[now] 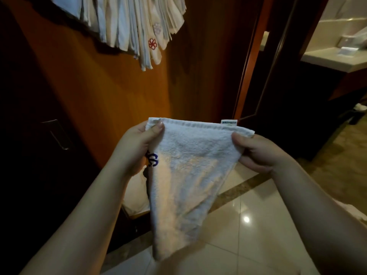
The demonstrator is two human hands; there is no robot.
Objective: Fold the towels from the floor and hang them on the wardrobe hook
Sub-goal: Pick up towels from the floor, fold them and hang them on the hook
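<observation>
At the left of the frame stands the dark wardrobe door with a metal handle, and above it, at the upper left to upper centre, a bunch of folded towels already hangs against the orange wood panel; the hook itself is out of view. In the centre, the left hand pinches the top left corner of a white terry towel, thumb on the near face. The towel hangs in mid-air over the glossy tiled floor, tapering to a point at lower centre, with blue lettering at its left edge and a small label on the top hem. The right hand pinches the top right corner. This looks like the folding step; next, probably, bring the corners together, then lift the towel toward the hung bunch.
</observation>
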